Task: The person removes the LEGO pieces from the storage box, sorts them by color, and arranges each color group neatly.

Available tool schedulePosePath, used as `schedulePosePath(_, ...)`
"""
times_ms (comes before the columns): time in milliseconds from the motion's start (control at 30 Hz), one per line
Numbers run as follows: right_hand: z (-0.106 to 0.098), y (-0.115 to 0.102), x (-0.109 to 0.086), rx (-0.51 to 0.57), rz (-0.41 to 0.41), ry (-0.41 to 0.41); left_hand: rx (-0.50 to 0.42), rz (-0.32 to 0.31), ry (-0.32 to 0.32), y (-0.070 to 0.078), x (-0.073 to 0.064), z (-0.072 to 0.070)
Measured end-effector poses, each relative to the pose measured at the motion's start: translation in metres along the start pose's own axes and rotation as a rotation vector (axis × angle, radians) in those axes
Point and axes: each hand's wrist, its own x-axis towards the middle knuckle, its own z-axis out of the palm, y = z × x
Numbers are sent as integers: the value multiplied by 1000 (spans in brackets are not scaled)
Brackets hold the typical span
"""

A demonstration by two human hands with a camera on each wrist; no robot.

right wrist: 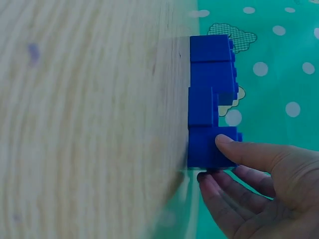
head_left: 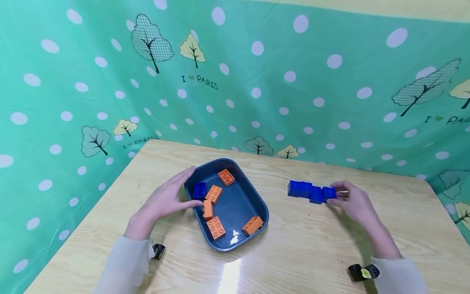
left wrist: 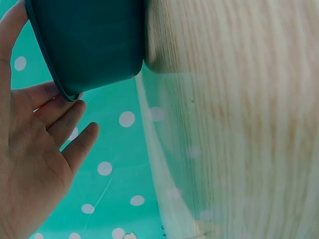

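Observation:
My left hand (head_left: 167, 198) rests at the left side of a dark blue plastic bin (head_left: 253, 183), its fingers fairly straight and touching the rim. In the left wrist view the outer wall of the bin (left wrist: 94, 40) shows, with fingertips at its lip. Inside lie a blue brick (head_left: 200, 190) and several orange bricks (head_left: 216, 228). To the right, several blue bricks stand in a row on the table. With thumb and fingers, my right hand (head_left: 354, 203) pinches the rightmost blue brick (right wrist: 204, 147), which sits against a lower blue brick (right wrist: 200, 107) in the row.
The wooden table (head_left: 293, 253) has its back edge against a green dotted curtain (head_left: 235, 102). Light reflects off the tabletop in front of the bin. A small black wrist camera (head_left: 356, 272) sits at the right sleeve, another (head_left: 158, 251) at the left.

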Motion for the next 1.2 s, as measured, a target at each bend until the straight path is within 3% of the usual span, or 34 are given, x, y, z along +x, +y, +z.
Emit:
schedulePosePath(133,-5,-4,-13,12,-21,24,-15,9,1,1,-1,2)
schedulePosePath(300,-8,-21,-31,42,-68,172,-20,38,15,4,4,1)
schedulePosePath(433,1,-52,-38,65,-177,299,-16,39,8,4,4,-2)
schedulePosePath(533,17,-84,-39,112,-279,317,-12,29,9,3,1,-3)
schedulePosePath(633,40,-118,-35,151,-370,255,-15,19,14,1,-3,-4)
schedulePosePath(767,79,-159,-28,261,-451,83,-22,13,21,-1,-7,-2)
schedulePosePath(900,118,-193,-19,487,-451,-128,-24,19,28,-2,-8,2)
schedulePosePath(1000,142,-215,-9,590,-406,-242,-29,31,36,-2,-7,1)
schedulePosePath(1067,156,-227,-2,587,-394,-289,-28,40,40,-3,-6,0)
schedulePosePath(1200,179,-239,9,378,-419,-314,-13,58,43,-3,-3,0)
